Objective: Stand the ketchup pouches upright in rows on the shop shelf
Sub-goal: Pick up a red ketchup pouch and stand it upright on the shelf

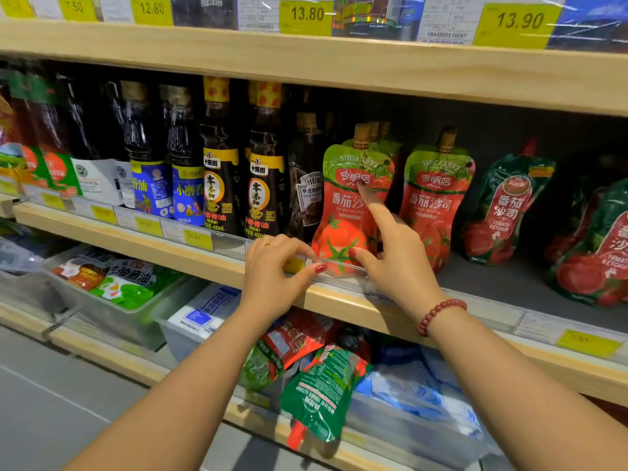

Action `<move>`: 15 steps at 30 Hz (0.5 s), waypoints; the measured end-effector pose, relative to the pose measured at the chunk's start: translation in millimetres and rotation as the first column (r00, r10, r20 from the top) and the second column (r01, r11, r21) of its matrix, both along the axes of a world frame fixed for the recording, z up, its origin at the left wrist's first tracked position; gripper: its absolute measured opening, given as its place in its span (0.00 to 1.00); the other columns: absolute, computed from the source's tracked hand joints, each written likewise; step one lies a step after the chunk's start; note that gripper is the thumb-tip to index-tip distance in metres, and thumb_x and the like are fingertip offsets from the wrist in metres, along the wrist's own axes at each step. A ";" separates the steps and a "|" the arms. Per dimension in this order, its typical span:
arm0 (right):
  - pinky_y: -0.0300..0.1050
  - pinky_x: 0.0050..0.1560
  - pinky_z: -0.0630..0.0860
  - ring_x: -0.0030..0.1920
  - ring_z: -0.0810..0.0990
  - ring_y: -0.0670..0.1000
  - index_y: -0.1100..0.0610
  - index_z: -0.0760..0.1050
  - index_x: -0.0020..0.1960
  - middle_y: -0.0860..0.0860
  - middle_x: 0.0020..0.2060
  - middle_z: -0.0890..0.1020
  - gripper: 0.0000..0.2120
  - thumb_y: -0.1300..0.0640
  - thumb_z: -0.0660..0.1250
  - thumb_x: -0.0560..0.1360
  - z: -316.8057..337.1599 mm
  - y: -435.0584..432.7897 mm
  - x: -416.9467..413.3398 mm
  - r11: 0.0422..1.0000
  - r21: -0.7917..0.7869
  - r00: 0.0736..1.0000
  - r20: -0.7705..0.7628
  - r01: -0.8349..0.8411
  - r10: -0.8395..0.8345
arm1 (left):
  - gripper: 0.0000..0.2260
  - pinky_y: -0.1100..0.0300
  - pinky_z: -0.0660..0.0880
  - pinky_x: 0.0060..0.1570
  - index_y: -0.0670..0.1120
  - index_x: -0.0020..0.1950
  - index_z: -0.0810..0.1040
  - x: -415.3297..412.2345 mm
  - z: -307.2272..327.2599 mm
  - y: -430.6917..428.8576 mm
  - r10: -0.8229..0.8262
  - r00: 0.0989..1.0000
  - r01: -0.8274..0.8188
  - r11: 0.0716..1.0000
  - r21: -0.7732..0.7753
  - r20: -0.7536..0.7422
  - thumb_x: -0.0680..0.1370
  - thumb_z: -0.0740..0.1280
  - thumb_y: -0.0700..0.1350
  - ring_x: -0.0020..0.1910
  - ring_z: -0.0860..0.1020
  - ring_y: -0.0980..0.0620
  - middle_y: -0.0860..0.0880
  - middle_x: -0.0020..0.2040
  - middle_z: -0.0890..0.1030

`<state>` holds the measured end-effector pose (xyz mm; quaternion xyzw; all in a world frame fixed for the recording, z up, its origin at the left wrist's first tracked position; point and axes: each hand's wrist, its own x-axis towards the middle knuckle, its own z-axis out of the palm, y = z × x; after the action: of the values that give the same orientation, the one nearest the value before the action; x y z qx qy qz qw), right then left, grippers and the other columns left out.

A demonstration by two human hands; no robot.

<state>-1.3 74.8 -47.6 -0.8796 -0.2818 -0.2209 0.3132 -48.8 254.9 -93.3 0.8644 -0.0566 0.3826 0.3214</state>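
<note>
Fingers of the left hand [275, 266] are curling at the front lip of the shelf [509, 283], thumb and forefinger pinching the clear price rail [227, 241] just beside the lower left corner of the front pouch [343, 229]. That red and green pouch is standing upright at the shelf's front edge, its spout pointing up and more spouts of the same kind showing behind it in a row. The right hand [390, 253] is resting on its face: the forefinger is lying straight up across the label and the thumb is touching the printed tomato near the base. The other fingers are hiding behind the pouch's right edge, so I cannot tell whether this hand is gripping it or only pressing. A second pouch [431, 205] of the same kind is standing just beside it, with the right hand between the two. Farther right, green pouches [506, 209] are leaning rather than standing straight. Dark bottles [217, 171] are lining the shelf to the left. Loose pouches [316, 392] are lying on their sides on the lower shelf [102, 356], under the forearms. A red bead bracelet [438, 314] is circling the right wrist.
</note>
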 end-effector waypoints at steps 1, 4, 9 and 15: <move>0.55 0.48 0.79 0.52 0.76 0.56 0.40 0.52 0.73 0.54 0.58 0.75 0.37 0.55 0.70 0.72 -0.5 -1.1 -3.2 1.000 0.006 1.000 -0.007 0.002 -0.002 | 0.05 0.53 0.66 0.51 0.54 0.41 0.79 -1.0 3.5 2.2 -0.020 0.999 0.020 1.000 -0.010 -0.025 0.70 0.74 0.51 0.45 0.74 0.51 0.54 0.40 0.80; 0.53 0.48 0.77 0.54 0.75 0.55 0.44 0.58 0.70 0.53 0.56 0.73 0.33 0.53 0.70 0.71 -4.6 -8.6 -15.6 0.998 0.040 0.996 0.066 0.054 -0.057 | 0.04 0.55 0.71 0.48 0.51 0.45 0.84 -2.6 15.2 15.3 -0.107 0.989 0.109 0.994 0.012 -0.099 0.71 0.74 0.46 0.44 0.76 0.54 0.54 0.42 0.83; 0.43 0.56 0.71 0.56 0.73 0.53 0.59 0.72 0.61 0.55 0.54 0.76 0.20 0.58 0.70 0.71 -27.0 -8.9 -54.0 0.990 0.094 0.946 0.316 -0.107 0.072 | 0.06 0.59 0.71 0.47 0.47 0.47 0.84 -8.2 21.2 30.1 -0.083 0.994 0.089 0.992 0.084 -0.073 0.72 0.73 0.46 0.44 0.76 0.57 0.53 0.43 0.82; 0.48 0.55 0.73 0.56 0.75 0.52 0.56 0.75 0.59 0.51 0.54 0.78 0.17 0.52 0.69 0.72 -83.8 37.3 -92.8 0.954 -0.110 0.955 0.071 -0.279 0.288 | 0.07 0.52 0.70 0.53 0.47 0.47 0.83 -12.3 13.5 38.8 0.117 0.993 -0.117 0.993 -0.015 -0.007 0.71 0.73 0.47 0.51 0.76 0.48 0.50 0.45 0.82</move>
<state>-94.0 112.1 -131.4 -0.8341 -0.4289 -0.1971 0.2853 -61.0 293.7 -79.8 0.8649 -0.0019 0.3985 0.3053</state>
